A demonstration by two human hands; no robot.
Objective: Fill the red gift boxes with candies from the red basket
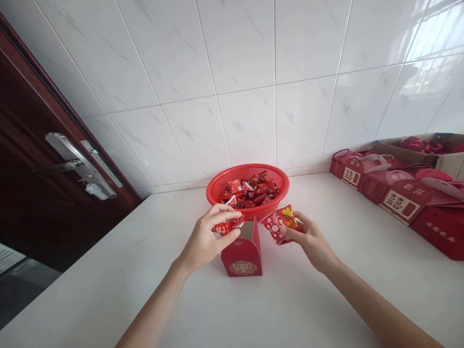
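Observation:
A small red gift box with a gold emblem stands upright on the white table, its top flaps raised. Over its left side, my left hand is closed on red wrapped candies. To the right of the box, my right hand pinches red candy packets, one with white dots and one with gold print. Just behind the box is a red plastic basket with many wrapped candies in it. The inside of the box is mostly hidden.
Several red gift boxes with white labels line the right side of the table. Behind them sits a cardboard carton with red items. A tiled wall backs the table; a dark red door is at left.

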